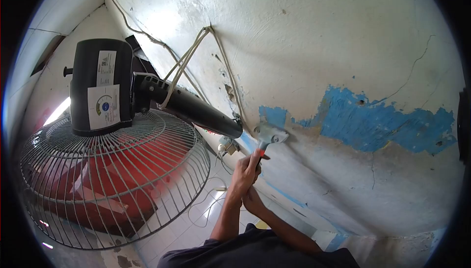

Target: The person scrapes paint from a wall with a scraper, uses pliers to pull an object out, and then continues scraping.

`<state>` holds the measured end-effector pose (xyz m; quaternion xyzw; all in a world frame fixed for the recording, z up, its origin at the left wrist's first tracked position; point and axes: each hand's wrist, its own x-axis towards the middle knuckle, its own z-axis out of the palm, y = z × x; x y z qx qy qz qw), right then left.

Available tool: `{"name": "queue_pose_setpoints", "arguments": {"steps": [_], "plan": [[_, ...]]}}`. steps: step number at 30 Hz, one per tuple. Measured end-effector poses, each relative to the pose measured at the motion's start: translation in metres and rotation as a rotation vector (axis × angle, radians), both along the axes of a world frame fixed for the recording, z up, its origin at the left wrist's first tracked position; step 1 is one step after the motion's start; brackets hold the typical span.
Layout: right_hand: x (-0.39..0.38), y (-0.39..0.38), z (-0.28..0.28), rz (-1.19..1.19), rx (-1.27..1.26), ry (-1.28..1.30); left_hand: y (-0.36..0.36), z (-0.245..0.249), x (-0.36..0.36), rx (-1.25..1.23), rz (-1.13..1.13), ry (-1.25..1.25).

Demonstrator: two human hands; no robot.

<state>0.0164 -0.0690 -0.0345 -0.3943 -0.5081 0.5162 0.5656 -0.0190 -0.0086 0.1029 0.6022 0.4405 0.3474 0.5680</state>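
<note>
Both my hands are together low in the middle of the head view. My left hand (244, 174) is wrapped round the handle of a scraper (270, 135), whose broad grey metal blade lies against the wall. Just below and behind it, my right hand (251, 198) is close to the left wrist; its fingers are mostly hidden. The blade is at the lower right of a small blue patch (273, 116) where the white paint is gone. A larger blue patch (363, 121) with ragged edges spreads to the right.
A wall fan with a wire cage (115, 184) and black motor housing (102, 86) fills the left side. Its black arm (196, 113) reaches close to the scraper. Cords (225, 64) hang from a nail above. A socket (226, 146) with wires is below the arm.
</note>
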Motion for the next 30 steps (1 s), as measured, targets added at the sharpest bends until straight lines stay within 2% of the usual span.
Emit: {"name": "queue_pose_setpoints", "arguments": {"steps": [3, 4, 7, 8, 11, 12, 16, 19, 21, 23, 26, 30], "plan": [[-0.002, 0.001, -0.005, -0.035, 0.033, -0.004, 0.000, 0.001, 0.000, -0.040, 0.029, -0.022], [0.002, 0.007, 0.011, -0.062, 0.097, -0.010, 0.000, 0.015, 0.002, -0.004, 0.018, -0.032], [0.017, 0.014, 0.026, 0.065, -0.050, -0.073, 0.001, 0.037, 0.009, 0.012, 0.012, -0.092], [0.011, 0.011, 0.024, -0.007, 0.011, -0.019, 0.002, 0.030, 0.007, 0.030, 0.002, -0.099], [0.001, -0.001, -0.001, 0.006, -0.035, 0.002, 0.002, -0.008, -0.002, -0.024, -0.004, 0.010], [-0.002, -0.003, -0.001, -0.075, 0.098, -0.055, -0.001, -0.010, -0.003, -0.054, 0.006, 0.025], [0.019, 0.005, 0.027, 0.073, -0.110, -0.094, 0.003, 0.016, 0.007, 0.075, 0.007, -0.018], [0.021, 0.017, 0.041, -0.048, 0.139, -0.025, 0.008, 0.033, 0.012, 0.072, -0.026, -0.090], [0.019, 0.013, 0.037, -0.032, 0.035, 0.061, 0.009, 0.017, 0.009, 0.057, -0.050, -0.072], [0.015, 0.010, -0.002, 0.059, -0.062, 0.118, 0.010, -0.014, 0.004, 0.004, -0.092, -0.055], [0.007, -0.007, -0.032, 0.001, -0.135, 0.141, 0.002, -0.060, -0.006, -0.078, -0.175, -0.140], [0.009, -0.008, -0.020, -0.047, -0.107, 0.090, -0.002, -0.049, -0.005, -0.075, -0.207, -0.204]]}}
